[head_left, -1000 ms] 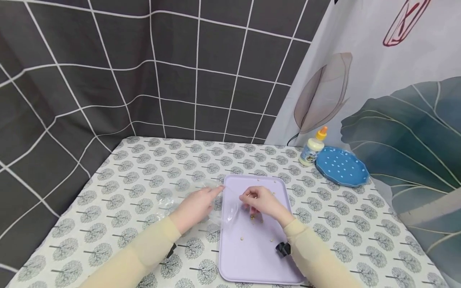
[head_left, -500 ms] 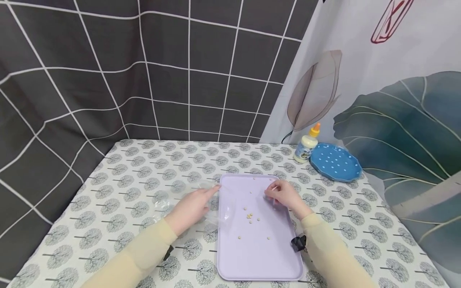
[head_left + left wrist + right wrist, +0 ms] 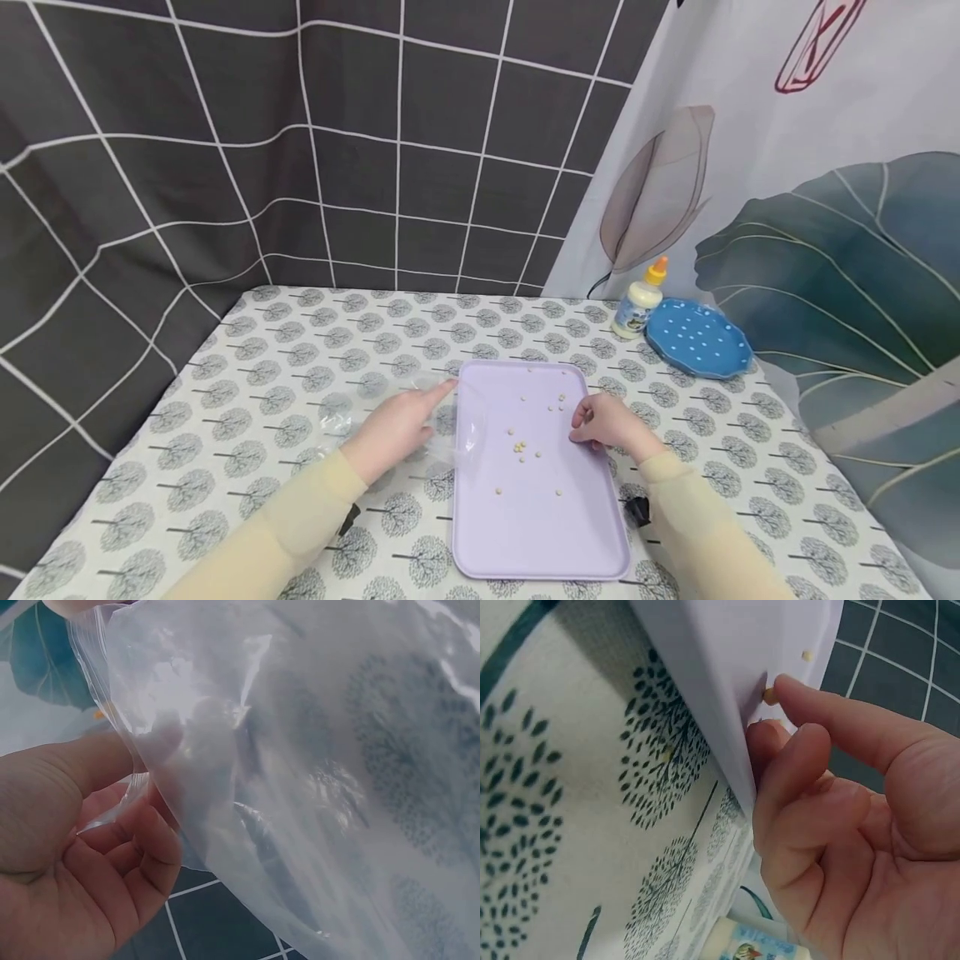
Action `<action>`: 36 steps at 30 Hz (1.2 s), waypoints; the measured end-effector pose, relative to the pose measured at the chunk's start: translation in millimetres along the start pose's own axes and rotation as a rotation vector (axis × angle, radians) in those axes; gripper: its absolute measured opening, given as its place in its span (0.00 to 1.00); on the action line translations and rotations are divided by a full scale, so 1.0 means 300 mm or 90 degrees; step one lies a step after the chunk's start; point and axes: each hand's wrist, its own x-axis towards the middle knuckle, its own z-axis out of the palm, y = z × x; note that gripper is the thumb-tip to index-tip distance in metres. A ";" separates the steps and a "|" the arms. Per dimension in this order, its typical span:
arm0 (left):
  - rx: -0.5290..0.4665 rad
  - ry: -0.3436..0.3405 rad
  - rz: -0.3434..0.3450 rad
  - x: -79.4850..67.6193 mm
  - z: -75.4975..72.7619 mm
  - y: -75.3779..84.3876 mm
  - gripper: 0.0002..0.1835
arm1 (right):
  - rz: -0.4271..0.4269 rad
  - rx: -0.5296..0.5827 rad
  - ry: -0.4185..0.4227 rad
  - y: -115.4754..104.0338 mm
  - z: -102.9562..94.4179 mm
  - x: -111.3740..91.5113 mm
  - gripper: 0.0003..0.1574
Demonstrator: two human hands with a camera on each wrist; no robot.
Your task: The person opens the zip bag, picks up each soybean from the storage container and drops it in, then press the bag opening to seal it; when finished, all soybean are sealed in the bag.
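Observation:
A clear zip-lock bag (image 3: 300, 750) lies flattened from the patterned cloth over the left rim of the lilac tray (image 3: 536, 542). My left hand (image 3: 393, 433) grips it near its opening, index finger stretched along the edge and thumb on the film; inside the film its fingertips are blurred. Several small pale yellow beans (image 3: 519, 447) are scattered on the tray. My right hand (image 3: 609, 423) is at the tray's right rim, fingers loosely bent, thumb and index fingertips apart. In the right wrist view one bean (image 3: 769, 696) shows beside the thumb tip; whether they touch I cannot tell.
A bottle (image 3: 640, 304) with a yellow and orange cap stands at the back right, beside a blue dotted plate (image 3: 701, 337). One more yellow bean (image 3: 667, 754) lies on the cloth right of the tray. A dark gridded curtain (image 3: 360, 150) hangs behind the table.
My right hand has moved from the bag's opening rightward across the tray to its right rim, uncovering beans. My left hand stays at the bag. The head view has shifted slightly.

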 end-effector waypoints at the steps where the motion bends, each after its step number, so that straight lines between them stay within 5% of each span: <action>1: 0.000 -0.001 -0.001 -0.002 -0.003 0.002 0.43 | -0.003 -0.008 0.000 -0.004 0.002 0.001 0.09; 19: -0.041 -0.031 -0.032 -0.011 -0.010 0.001 0.45 | -0.015 -0.034 0.009 -0.031 0.016 0.001 0.08; 36: -0.050 -0.049 -0.050 -0.007 -0.011 0.013 0.43 | -0.162 0.058 0.114 -0.189 0.072 0.006 0.05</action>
